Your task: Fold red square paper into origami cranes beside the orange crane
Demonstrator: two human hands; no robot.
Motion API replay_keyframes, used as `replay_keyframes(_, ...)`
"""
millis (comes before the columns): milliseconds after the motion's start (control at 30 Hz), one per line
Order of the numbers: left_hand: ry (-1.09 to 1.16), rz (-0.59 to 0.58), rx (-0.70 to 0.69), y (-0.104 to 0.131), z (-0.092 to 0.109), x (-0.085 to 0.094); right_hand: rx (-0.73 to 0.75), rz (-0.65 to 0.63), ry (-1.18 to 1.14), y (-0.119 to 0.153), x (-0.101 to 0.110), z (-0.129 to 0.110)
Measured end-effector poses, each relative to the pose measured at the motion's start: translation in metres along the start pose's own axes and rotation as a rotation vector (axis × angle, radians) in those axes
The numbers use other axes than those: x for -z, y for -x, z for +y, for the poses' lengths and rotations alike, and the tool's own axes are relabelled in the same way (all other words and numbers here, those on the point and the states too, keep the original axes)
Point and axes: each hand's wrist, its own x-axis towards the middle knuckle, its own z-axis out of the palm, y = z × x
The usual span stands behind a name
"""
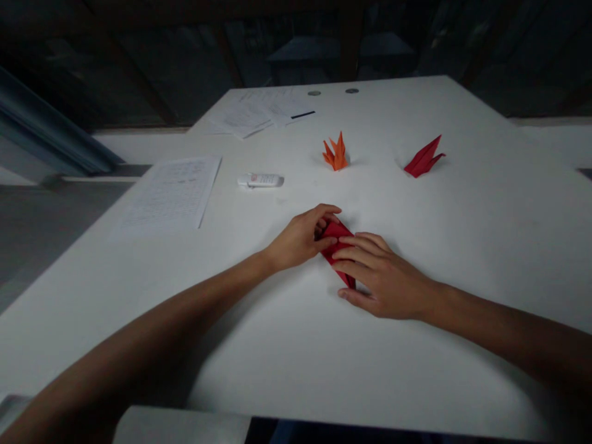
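Observation:
A red sheet of origami paper (337, 230), folded into a narrow slanted shape, lies on the table between my two hands. My left hand (305, 237) is closed on its far left end, with the thumb on top and the other fingers curled around the edge. Spread fingers of my right hand (377, 271) rest flat across the paper's middle and right side. The right thumb lies apart from them, by the paper's near end. Part of the paper is hidden under the fingers.
Beyond my hands stand an orange folded paper crane (337, 154) and a red one (423, 158). A white marker-like object (260, 180) lies at left, near written sheets (173, 191). More papers (250, 111), a dark strip (303, 115) and two small discs (314, 93) are farther back.

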Motion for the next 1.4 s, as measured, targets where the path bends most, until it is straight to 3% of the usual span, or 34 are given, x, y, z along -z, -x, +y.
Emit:
replay_keyframes(567, 0.116, -0.079, -0.012, 0.001, 0.001, 0.003, 0.101, -0.169, 0.199, -0.001, 0.008, -0.004)
replay_keyframes(733, -0.053, -0.078, -0.035, 0.000, 0.007, 0.004, 0.094, -0.161, 0.204, -0.002, 0.007, -0.006)
replay_keyframes(833, -0.149, -0.112, -0.140, -0.001, 0.009, 0.009, 0.081, -0.150, 0.193, -0.001, 0.006, -0.006)
replay_keyframes(967, -0.140, -0.219, -0.290, -0.002, 0.008, 0.021, 0.100, -0.080, 0.160, 0.001, 0.006, -0.001)
replay_keyframes(1067, -0.130, -0.271, -0.329, -0.002, 0.007, 0.027, 0.096, 0.101, 0.113, 0.001, 0.009, 0.006)
replay_keyframes(1133, -0.128, -0.291, -0.344, -0.002, 0.007, 0.029, 0.017, 0.252, 0.091, 0.001, 0.012, 0.011)
replay_keyframes(1200, -0.123, -0.295, -0.345, -0.003, 0.006, 0.028, -0.092, 0.308, 0.087, 0.000, 0.011, 0.016)
replay_keyframes(1400, -0.161, -0.267, -0.296, -0.003, 0.004, 0.022, -0.213, 0.075, 0.108, -0.001, 0.002, 0.023)
